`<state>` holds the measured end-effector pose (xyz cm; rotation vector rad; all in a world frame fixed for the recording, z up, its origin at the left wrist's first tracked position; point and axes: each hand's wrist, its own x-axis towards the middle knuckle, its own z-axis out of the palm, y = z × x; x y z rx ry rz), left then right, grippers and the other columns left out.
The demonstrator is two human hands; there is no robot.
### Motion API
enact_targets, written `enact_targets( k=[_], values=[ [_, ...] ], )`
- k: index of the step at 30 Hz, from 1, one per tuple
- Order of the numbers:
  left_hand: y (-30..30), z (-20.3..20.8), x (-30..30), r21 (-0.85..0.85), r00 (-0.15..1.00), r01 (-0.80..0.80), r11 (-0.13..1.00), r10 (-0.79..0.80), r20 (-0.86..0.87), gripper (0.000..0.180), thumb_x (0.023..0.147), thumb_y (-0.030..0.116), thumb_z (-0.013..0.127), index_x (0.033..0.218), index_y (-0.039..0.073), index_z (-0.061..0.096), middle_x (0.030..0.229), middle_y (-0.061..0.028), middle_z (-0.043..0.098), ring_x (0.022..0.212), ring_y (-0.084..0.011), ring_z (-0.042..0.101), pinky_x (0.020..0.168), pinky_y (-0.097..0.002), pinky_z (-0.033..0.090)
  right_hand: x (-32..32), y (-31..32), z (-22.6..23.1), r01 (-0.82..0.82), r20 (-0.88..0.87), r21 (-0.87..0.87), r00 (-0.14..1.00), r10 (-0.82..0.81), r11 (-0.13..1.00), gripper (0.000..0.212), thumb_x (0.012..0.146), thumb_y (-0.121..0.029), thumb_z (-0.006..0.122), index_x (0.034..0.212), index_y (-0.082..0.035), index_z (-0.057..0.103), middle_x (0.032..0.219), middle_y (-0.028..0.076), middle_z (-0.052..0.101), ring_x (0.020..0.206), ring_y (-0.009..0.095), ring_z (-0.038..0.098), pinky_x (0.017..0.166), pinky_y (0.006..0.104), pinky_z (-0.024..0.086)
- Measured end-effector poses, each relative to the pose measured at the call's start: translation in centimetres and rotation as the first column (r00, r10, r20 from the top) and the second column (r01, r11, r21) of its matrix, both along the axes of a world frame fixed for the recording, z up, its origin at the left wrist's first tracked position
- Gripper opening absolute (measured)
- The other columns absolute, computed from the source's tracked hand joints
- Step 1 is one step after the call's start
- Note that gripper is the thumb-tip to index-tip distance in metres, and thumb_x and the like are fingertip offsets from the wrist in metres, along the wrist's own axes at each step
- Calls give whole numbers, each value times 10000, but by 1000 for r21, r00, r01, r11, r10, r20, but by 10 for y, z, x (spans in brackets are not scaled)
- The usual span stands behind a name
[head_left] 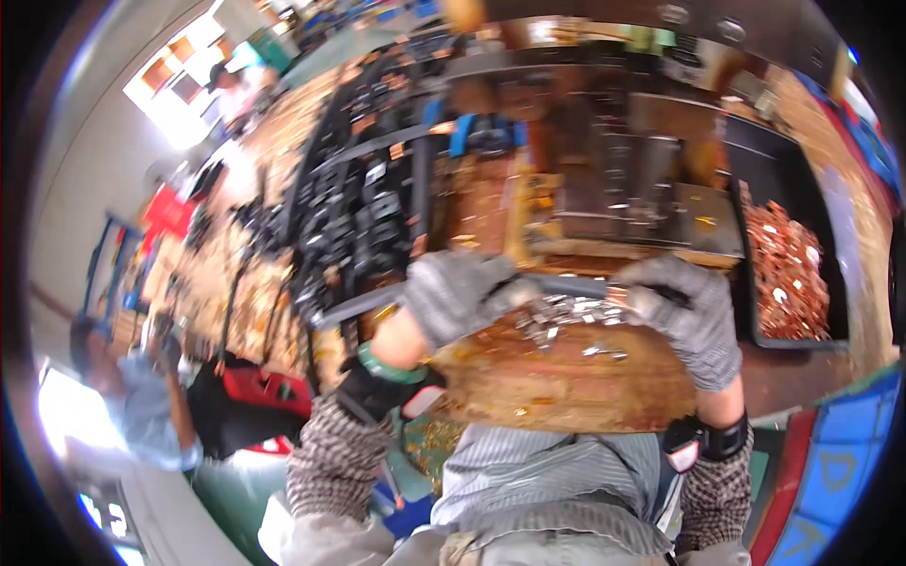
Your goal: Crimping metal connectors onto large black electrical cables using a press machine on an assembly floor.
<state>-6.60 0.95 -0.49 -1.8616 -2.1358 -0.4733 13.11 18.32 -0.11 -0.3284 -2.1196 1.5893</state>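
My left hand [461,294], in a grey knitted glove, is at the near side of the press, its fingers curled together beside the small silver metal pieces. Motion blur hides what its fingertips hold, if anything. My right hand [687,316], gloved the same way, pinches a small copper piece [615,295] at the right of those pieces. Between the hands a loose pile of small silver metal pieces [574,319] lies on the wooden tabletop [566,391]. Behind the pile runs a grey bar [566,283], partly covered by my left hand.
A metal press die block [623,203] stands straight ahead. To its right a black tray [835,302] holds many copper pieces [788,269]. Black parts [363,208] crowd the bench at left. Another person [142,396] sits at far left, near a red chair [269,391]. Blue crates [845,472] stand lower right.
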Motion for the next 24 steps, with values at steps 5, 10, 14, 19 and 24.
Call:
enact_targets(
  k=[5, 10, 14, 19, 24],
  values=[
    [-24, 8, 16, -165, 983, -157, 974, 170, 65, 305, 792, 399, 592, 806, 96, 630, 712, -85, 585, 623, -269, 578, 537, -357, 449, -3, -12, -28, -46, -46, -254, 998, 36, 966, 161, 764, -24, 650, 924, -2, 649, 815, 62, 644, 693, 111, 601, 629, 225, 496],
    [-108, 12, -2, 597, 836, -485, 639, 539, 102, 304, 700, 147, 708, 979, 80, 607, 987, -98, 567, 884, -228, 557, 769, -349, 466, 0, -18, -38, -20, -107, -345, 994, -19, 938, 160, 779, -19, 640, 937, 6, 639, 776, 57, 635, 666, 108, 595, 599, 219, 492],
    [-197, -11, -42, 215, 391, -905, 367, 519, 760, 470, 823, 136, 639, 1223, 13, 424, 1084, -93, 537, 926, -130, 516, 832, -251, 423, 2, -22, -40, -72, -120, -393, 992, 26, 917, 170, 774, -18, 644, 942, 6, 635, 753, 61, 628, 650, 104, 590, 562, 216, 488],
    [-195, -37, -56, 103, 317, -789, 606, 257, 913, 460, 821, 128, 640, 1209, -4, 432, 1073, -91, 560, 971, -143, 525, 859, -257, 409, 6, -22, -37, -5, -52, -379, 999, -16, 925, 167, 781, -33, 642, 942, 9, 633, 744, 61, 626, 621, 93, 581, 532, 202, 482],
    [-183, -40, -57, 117, 233, -869, 480, 189, 954, 388, 806, 77, 635, 1160, 15, 488, 996, -63, 581, 854, -125, 553, 741, -229, 459, 10, -27, -34, -14, -7, -375, 1000, 12, 927, 154, 790, -41, 634, 935, 10, 637, 742, 51, 627, 601, 84, 576, 515, 192, 477]
  ],
)
